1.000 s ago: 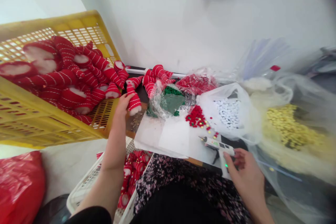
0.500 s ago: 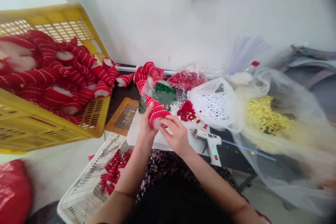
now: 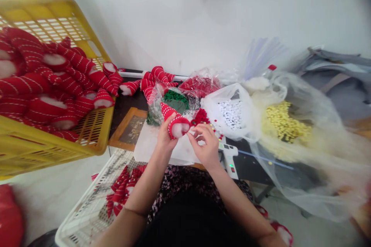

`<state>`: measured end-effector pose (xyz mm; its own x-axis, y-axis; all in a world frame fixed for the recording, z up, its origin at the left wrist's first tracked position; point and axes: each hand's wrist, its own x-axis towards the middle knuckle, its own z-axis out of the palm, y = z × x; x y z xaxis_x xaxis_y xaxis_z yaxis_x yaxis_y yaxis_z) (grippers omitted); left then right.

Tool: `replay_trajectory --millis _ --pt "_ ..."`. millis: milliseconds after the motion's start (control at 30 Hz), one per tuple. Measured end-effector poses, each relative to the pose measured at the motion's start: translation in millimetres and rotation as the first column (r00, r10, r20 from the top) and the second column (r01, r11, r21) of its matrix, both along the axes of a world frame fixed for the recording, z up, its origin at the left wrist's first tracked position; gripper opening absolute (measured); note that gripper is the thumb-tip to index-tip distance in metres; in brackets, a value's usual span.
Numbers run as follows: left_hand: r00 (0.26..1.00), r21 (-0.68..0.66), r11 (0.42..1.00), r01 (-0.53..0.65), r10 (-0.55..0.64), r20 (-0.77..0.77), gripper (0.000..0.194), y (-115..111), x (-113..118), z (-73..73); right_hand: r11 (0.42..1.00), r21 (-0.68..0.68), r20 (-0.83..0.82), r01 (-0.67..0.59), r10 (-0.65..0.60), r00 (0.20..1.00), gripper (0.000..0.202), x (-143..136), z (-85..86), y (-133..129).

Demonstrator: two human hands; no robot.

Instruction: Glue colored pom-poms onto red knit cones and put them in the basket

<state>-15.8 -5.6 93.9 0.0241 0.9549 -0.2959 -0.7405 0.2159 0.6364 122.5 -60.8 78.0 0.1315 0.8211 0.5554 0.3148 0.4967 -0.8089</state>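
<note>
My left hand (image 3: 165,135) is wrapped round a red cone-shaped hat (image 3: 171,117) with white stitched stripes, its open end tilted toward me. White stuffing (image 3: 180,129) fills that end. At its right side, the fingertips of my right hand (image 3: 206,146) are pinched together close to the stuffing. Whatever they hold, if anything, is too small to make out. Just beyond my right hand, red pompoms (image 3: 201,117) lie in a small heap. A white glue gun (image 3: 231,158) with a green light rests to the right, its nozzle hidden behind my right hand.
A yellow crate (image 3: 100,139) full of striped hats stands at left. Below it is a white basket (image 3: 68,222) with small red cones. Bags of green pompoms (image 3: 175,98), white pieces (image 3: 232,115) and yellow pieces (image 3: 286,121) line the table. A wooden-framed board (image 3: 127,129) lies left.
The hat has turned so its stuffed end faces me more. My right hand has drawn slightly away from the stuffing, its fingertips pinched. The whole view has shifted a little.
</note>
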Motion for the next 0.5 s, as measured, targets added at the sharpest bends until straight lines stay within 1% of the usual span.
replay_trajectory --millis 33,100,167,200,233,300,333,367,400,433,467,500 --pt "1.0 -0.014 1.0 0.009 -0.009 0.003 0.036 -1 0 0.3 0.999 -0.027 -0.007 0.017 -0.017 1.0 0.014 3 -0.7 1" --pt "1.0 -0.019 1.0 0.02 -0.019 0.01 0.036 -4 6 0.2 0.999 -0.044 0.008 0.003 -0.003 1.0 0.019 5 -3.2 6" --pt "0.999 0.019 0.999 0.036 -0.036 -0.004 0.037 -11 16 -1.0 1.0 -0.021 0.055 0.017 -0.016 0.998 0.011 3 -5.6 13" --pt "0.999 0.046 0.998 0.047 -0.046 -0.024 0.038 -14 21 -2.1 0.999 -0.007 0.077 0.053 -0.053 0.996 0.006 1 -6.3 16" --pt "0.998 0.073 0.996 0.054 -0.051 -0.049 0.039 -17 26 -3.5 0.995 -0.001 0.093 0.102 -0.101 0.991 0.007 -1 -6.6 19" --pt "0.995 0.114 0.992 0.051 -0.04 -0.096 0.043 -21 33 -6.5 0.984 -0.025 0.105 0.177 -0.173 0.979 0.013 -3 -6.0 23" --pt "0.993 0.129 0.991 0.039 -0.025 -0.111 0.044 -22 35 -7.9 0.982 -0.051 0.101 0.182 -0.176 0.979 0.015 -3 -5.3 24" --pt "0.993 0.141 0.99 0.023 -0.005 -0.121 0.046 -21 35 -9.2 0.985 -0.081 0.087 0.151 -0.144 0.986 0.015 -2 -4.4 24" --pt "0.992 0.152 0.988 0.004 0.016 -0.128 0.046 -19 33 -10.2 0.991 -0.109 0.064 0.083 -0.076 0.995 0.012 1 -3.6 23" --pt "0.99 0.16 0.987 -0.015 0.037 -0.136 0.046 -17 30 -11.0 0.991 -0.13 0.033 -0.008 0.013 0.999 0.005 5 -3.2 21" --pt "0.988 0.164 0.986 -0.03 0.055 -0.146 0.046 -14 27 -11.5 0.985 -0.139 0.001 -0.103 0.104 0.995 0.005 9 -3.2 19" --pt "0.985 0.164 0.986 -0.041 0.068 -0.159 0.045 -12 24 -11.8 0.974 -0.136 -0.021 -0.18 0.179 0.984 0.015 13 -3.8 17"
